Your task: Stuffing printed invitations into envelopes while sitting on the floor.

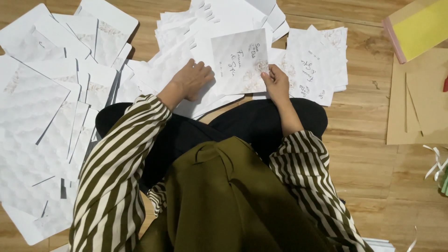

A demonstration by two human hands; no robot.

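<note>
My right hand pinches the lower right corner of a white printed card with script lettering and a pale floral pattern, holding it up over the pile. My left hand lies palm down, fingers curled, on white sheets just left of the card and touches its left edge. Both arms wear olive and cream striped sleeves. I sit cross-legged in black trousers on a wooden floor.
A stack of matching printed cards lies right of my right hand. Many white envelopes and sheets spread over the left. Brown paper sheets and a yellow-pink pad lie at right, with white ribbon.
</note>
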